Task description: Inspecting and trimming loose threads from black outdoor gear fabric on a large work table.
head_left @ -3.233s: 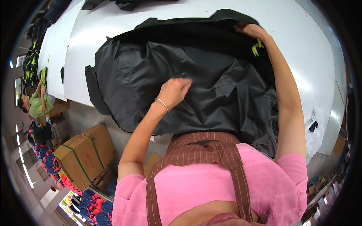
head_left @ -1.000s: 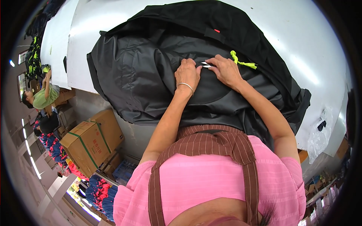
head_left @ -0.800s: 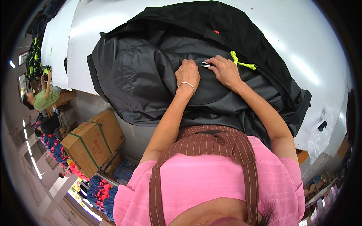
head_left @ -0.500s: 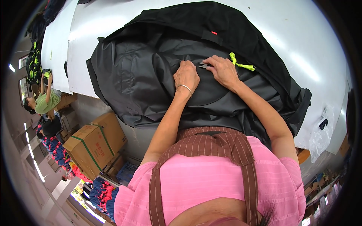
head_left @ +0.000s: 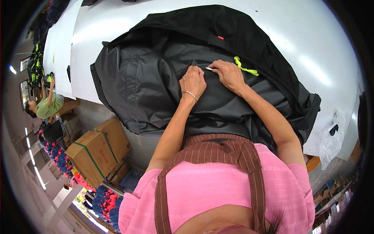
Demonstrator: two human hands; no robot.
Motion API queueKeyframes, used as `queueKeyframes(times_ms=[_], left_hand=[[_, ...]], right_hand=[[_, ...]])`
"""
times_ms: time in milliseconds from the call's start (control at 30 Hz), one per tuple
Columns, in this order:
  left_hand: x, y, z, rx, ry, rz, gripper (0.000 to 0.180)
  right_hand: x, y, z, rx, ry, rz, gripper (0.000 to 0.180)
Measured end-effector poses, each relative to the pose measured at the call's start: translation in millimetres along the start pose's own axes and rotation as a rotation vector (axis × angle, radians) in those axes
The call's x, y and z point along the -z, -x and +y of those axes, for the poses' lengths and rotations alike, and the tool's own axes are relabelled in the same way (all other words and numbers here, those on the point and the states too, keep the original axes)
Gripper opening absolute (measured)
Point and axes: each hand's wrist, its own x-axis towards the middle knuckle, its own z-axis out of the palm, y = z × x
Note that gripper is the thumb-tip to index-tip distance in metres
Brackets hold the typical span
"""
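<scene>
Spread in front of me is a black garment [head_left: 148, 85], its shiny grey-black inner side facing up and a matte black part folded along the far edge. A small red tag [head_left: 221, 38] shows on that part. My left hand [head_left: 193, 82], with a bracelet at the wrist, pinches a bit of the fabric near the middle. Just to its right, my right hand [head_left: 229, 76] is closed round small thread snips; only the metal blades [head_left: 209, 68] show, pointing at the left fingertips. Bright yellow-green knotted cord [head_left: 245, 68] lies beside the right hand; whether it joins the snips is hidden.
The garment lies on a white table [head_left: 101, 23]. Below its left edge stands a cardboard box [head_left: 91, 154] with green straps. A clear plastic bag [head_left: 332, 142] hangs at the right edge. Far left, a person in green [head_left: 50, 105] works at the table.
The snips' blades look closer together and nearer my left fingertips. The yellow-green cord has shifted slightly left. My left hand stays pinched on the fabric.
</scene>
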Motion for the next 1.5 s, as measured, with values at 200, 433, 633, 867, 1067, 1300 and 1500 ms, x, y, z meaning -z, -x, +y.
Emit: queueKeyframes(times_ms=[200, 433, 633, 867, 1067, 1300, 1500], left_hand=[[-1, -5, -4, 0.021, 0.107, 0.002, 0.015], [-11, -39, -2, 0.139, 0.433, -0.126, 0.024], [-10, -64, 31, 0.402, 1.404, -0.391, 0.048], [-3, -76, 50, 0.3, 1.682, -0.397, 0.032], [4, -65, 47, 0.381, 1.825, -0.413, 0.028], [14, -46, 48, 0.424, 1.696, -0.38, 0.024], [24, -22, 54, 0.298, 1.746, -0.517, 0.023]], right_hand=[[21, -10, 4, -0.173, -0.017, 0.416, 0.031], [31, -18, 37, -0.361, 0.276, 0.294, 0.035], [36, -15, 35, -0.332, -0.123, 0.58, 0.015], [51, 4, 2, -0.226, -0.368, 0.58, 0.021], [61, 5, -19, -0.179, -0.538, 0.438, 0.028], [74, -3, -31, -0.05, -0.469, 0.365, 0.018], [88, 1, -35, 0.052, -0.134, 0.364, 0.007]])
